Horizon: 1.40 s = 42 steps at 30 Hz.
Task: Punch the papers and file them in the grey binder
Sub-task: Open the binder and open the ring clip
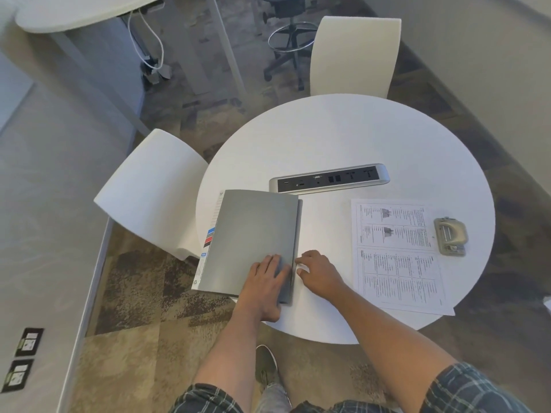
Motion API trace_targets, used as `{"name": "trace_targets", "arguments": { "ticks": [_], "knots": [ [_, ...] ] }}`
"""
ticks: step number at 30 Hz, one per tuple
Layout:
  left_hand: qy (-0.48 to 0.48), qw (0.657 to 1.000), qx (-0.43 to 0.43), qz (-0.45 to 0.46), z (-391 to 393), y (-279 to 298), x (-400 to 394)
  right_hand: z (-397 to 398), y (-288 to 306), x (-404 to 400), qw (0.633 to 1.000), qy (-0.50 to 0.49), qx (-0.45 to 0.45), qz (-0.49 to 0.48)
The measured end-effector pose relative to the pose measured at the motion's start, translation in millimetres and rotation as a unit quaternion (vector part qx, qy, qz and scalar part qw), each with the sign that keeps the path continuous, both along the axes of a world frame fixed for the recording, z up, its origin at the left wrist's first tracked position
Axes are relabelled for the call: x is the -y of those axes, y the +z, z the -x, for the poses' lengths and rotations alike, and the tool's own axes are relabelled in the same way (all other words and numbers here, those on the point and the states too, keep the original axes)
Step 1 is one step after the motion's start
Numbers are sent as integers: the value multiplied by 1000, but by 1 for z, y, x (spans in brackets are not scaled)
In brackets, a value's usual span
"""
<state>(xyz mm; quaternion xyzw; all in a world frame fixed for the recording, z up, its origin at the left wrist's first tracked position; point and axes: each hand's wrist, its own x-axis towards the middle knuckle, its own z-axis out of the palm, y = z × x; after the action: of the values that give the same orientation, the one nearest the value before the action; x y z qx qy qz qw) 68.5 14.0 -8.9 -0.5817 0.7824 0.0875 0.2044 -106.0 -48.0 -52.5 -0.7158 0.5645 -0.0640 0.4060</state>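
We are resting our left hand flat on the near right corner of the grey binder, fingers straight and pressing the cover down close to its right edge. Our right hand is lying just beside it on the bench, fingers loosely curled with the tips touching that same edge; we cannot tell whether they are pinching the cover or only feeling for it. The binder is lying closed under and ahead of the left hand, its long side running away from us, coloured tabs poking out along its far left side.

The papers are lying to the right of our right hand, well apart from the binder, their long side also running away from us. The hole punch is sitting beyond them, just off their right edge, farthest from both hands. So the right hand is the nearer one for reaching the papers and punch, while the left is placed to steady the binder. We judge punching is not yet begun. A power strip is sitting ahead of the hands.
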Motion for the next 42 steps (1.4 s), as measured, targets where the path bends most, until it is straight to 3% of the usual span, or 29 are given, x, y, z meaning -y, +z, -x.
{"name": "trace_targets", "arguments": {
  "ticks": [13, 20, 27, 35, 42],
  "knots": [
    [-83, 994, -58, 45, 6, 15, -4, -18, -1, 8, 968, -209, 106, -85],
    [-94, 976, -139, 136, 1, 35, -6, -15, -2, 19, 947, -252, 125, -153],
    [-14, 957, -188, 223, -3, 43, -11, -10, 6, 24, 948, -222, 139, -179],
    [124, 878, -212, 411, -22, 67, -6, 23, 16, 29, 938, -228, 201, -169],
    [331, 771, -265, 474, -41, 86, -12, 69, 24, 29, 942, -213, 191, -173]
  ]
}}
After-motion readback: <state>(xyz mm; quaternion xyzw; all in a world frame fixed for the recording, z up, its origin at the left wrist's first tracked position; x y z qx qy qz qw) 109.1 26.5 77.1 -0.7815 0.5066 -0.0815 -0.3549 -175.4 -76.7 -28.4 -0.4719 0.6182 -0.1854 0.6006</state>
